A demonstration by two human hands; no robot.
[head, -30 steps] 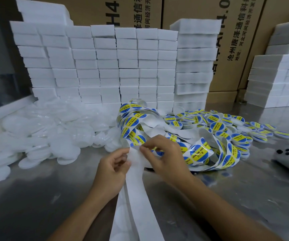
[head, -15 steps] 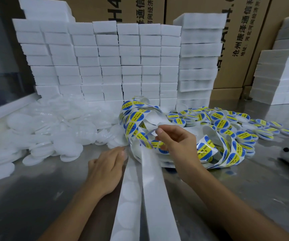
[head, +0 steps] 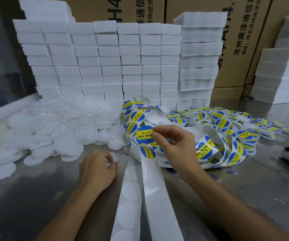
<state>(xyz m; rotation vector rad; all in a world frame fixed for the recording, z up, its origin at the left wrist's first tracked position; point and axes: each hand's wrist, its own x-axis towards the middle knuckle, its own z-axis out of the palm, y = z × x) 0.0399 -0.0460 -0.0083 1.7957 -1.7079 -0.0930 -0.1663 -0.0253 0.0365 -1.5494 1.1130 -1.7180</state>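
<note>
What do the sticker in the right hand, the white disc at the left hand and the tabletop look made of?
Sticker pinched by the right hand: glossy printed paper or film; it bends and catches light. White disc at the left hand: probably translucent plastic, smooth; blur leaves it open. Tabletop: brushed metal, likely stainless steel, with hazy reflections.

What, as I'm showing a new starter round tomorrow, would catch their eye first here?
The blue-and-yellow sticker pinched in the right hand at centre, amid a tangled sticker strip. Behind stands a wall of white foam blocks; the left hand grips a white lid on the table.
</note>
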